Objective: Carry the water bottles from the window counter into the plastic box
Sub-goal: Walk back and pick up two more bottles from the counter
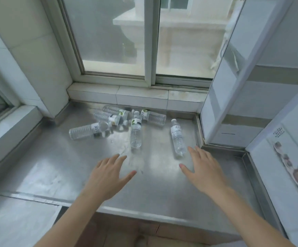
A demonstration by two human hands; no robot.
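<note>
Six bottles (pixel 135 132) lie loose by the counter's (pixel 55 166) back edge; left hand (pixel 107 177) and right hand (pixel 203 172), fingers spread, empty, could nudge one rolling.

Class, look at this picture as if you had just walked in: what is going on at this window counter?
A person reaches both open hands over the steel counter toward six water bottles lying on their sides below the window. The left hand points at the middle bottle; the right hand is close to the rightmost bottle. Neither hand holds anything. No plastic box is in view.
</note>
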